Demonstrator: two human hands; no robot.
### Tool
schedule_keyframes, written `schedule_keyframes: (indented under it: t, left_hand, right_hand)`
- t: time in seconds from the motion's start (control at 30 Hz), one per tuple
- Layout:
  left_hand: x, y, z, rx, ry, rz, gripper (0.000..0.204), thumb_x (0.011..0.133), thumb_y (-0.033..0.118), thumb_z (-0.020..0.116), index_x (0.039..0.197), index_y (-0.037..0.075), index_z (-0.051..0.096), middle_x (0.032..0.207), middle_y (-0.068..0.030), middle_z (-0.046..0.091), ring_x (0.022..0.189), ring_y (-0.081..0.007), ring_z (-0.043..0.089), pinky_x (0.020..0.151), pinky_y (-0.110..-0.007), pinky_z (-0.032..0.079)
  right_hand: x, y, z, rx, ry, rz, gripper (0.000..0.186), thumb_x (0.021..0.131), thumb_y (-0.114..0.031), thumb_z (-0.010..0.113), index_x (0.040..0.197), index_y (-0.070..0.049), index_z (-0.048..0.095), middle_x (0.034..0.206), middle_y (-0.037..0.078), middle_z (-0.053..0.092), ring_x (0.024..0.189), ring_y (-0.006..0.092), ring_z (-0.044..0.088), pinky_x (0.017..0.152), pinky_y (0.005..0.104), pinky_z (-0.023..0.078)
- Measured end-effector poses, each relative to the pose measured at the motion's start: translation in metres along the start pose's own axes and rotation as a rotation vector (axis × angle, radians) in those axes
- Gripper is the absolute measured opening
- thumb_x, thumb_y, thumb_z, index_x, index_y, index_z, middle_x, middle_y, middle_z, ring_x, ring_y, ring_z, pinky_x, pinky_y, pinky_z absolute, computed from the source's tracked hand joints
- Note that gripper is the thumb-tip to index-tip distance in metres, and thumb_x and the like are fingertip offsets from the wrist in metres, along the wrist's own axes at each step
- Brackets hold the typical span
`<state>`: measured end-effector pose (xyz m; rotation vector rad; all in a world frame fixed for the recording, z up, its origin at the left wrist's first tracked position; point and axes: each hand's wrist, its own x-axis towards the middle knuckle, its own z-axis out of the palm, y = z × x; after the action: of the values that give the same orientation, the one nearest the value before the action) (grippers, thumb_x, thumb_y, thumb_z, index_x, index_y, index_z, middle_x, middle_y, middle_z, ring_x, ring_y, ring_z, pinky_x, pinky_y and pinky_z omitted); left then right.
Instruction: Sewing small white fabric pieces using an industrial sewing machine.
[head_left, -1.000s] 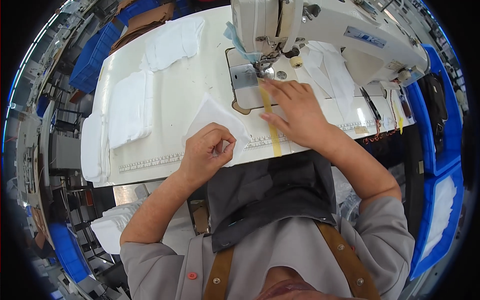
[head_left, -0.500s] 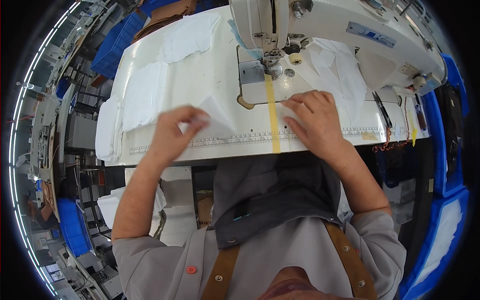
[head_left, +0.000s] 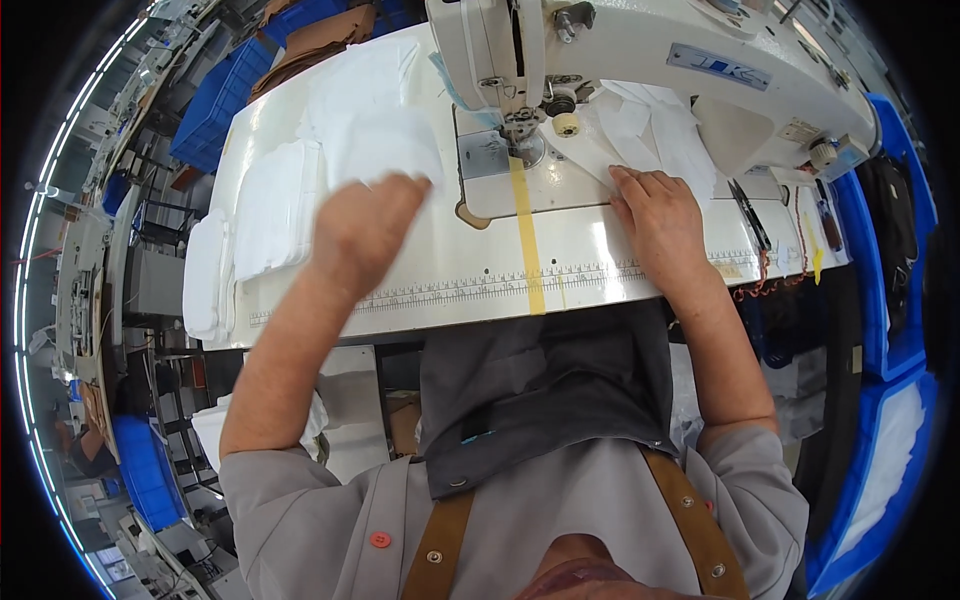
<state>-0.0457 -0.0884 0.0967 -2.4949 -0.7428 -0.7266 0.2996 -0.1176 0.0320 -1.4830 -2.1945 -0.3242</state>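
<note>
My left hand point(head_left: 365, 235), blurred by motion, is closed on the near edge of a white fabric piece point(head_left: 388, 148) and holds it over the left part of the table. Just beyond lies another batch of white pieces point(head_left: 365, 75), and a white stack point(head_left: 275, 210) sits to the left. On the other side, my right hand point(head_left: 658, 225) pinches the near end of a white fabric strip point(head_left: 585, 152) to the right of the needle. More white pieces point(head_left: 680, 135) lie beyond those fingers, under the arm of the sewing machine point(head_left: 520, 75).
A yellow tape strip point(head_left: 527, 240) runs from the needle plate to the table edge, across a printed ruler point(head_left: 450, 285). Black thread snips point(head_left: 748, 215) lie at the right. Another white stack point(head_left: 207, 275) stands at the left edge. Blue bins point(head_left: 880, 440) flank the table.
My left hand has carried a white piece away from me toward the far-left pieces. My right hand has moved right and closed on a strip by the machine. The view has shifted slightly.
</note>
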Motion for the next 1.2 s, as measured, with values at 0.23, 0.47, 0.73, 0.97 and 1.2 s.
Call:
schedule_keyframes:
  t: [0.23, 0.47, 0.73, 0.97, 1.2]
  left_hand:
    - [-0.031, 0.069, -0.001, -0.484, -0.316, -0.192, 0.04, 0.085, 0.037, 0.078, 0.107, 0.005, 0.068, 0.097, -0.0071, 0.067, 0.076, -0.0262, 0.066, 0.066, -0.037, 0.05]
    - [-0.021, 0.057, 0.039, -0.332, -0.612, -0.312, 0.098, 0.091, 0.061, 0.064, 0.16, 0.001, 0.031, 0.168, -0.0204, 0.027, 0.156, -0.0377, 0.026, 0.125, -0.055, 0.021]
    - [-0.001, 0.059, 0.03, -0.313, -0.45, -0.343, 0.1, 0.093, 0.064, 0.064, 0.16, -0.001, 0.029, 0.164, -0.0199, 0.036, 0.153, -0.0365, 0.033, 0.125, -0.059, 0.02]
    - [0.017, 0.029, 0.021, -1.604, -0.285, -1.051, 0.05, 0.089, 0.013, 0.083, 0.132, 0.002, 0.061, 0.099, -0.0038, 0.074, 0.083, -0.008, 0.067, 0.079, -0.023, 0.054]
    - [0.021, 0.025, 0.035, -1.503, -0.197, -1.039, 0.038, 0.087, 0.01, 0.085, 0.117, 0.003, 0.065, 0.095, -0.0032, 0.074, 0.085, -0.0068, 0.066, 0.081, -0.022, 0.053]
  right_hand:
    - [0.004, 0.003, 0.003, -0.096, -0.039, -0.1, 0.037, 0.079, -0.005, 0.067, 0.114, 0.002, 0.072, 0.088, 0.009, 0.072, 0.083, 0.0249, 0.069, 0.079, 0.0371, 0.053]
    - [0.004, -0.002, -0.011, -0.02, 0.0, -0.076, 0.034, 0.077, -0.002, 0.07, 0.11, 0.001, 0.074, 0.084, 0.01, 0.072, 0.08, 0.0257, 0.069, 0.075, 0.0381, 0.054]
    - [-0.031, -0.041, -0.041, 0.616, 0.005, 0.216, 0.025, 0.088, 0.001, 0.07, 0.112, 0.001, 0.075, 0.086, 0.01, 0.074, 0.074, 0.0236, 0.07, 0.073, 0.034, 0.055]
    - [-0.03, -0.087, -0.023, 1.717, -0.224, 0.563, 0.039, 0.098, 0.002, 0.066, 0.136, -0.002, 0.06, 0.098, 0.002, 0.075, 0.086, 0.0022, 0.064, 0.077, 0.0194, 0.048]
    - [-0.03, -0.088, -0.007, 1.895, -0.381, 0.61, 0.039, 0.107, -0.014, 0.059, 0.142, -0.001, 0.053, 0.096, 0.004, 0.073, 0.08, 0.0094, 0.067, 0.067, 0.0223, 0.054]
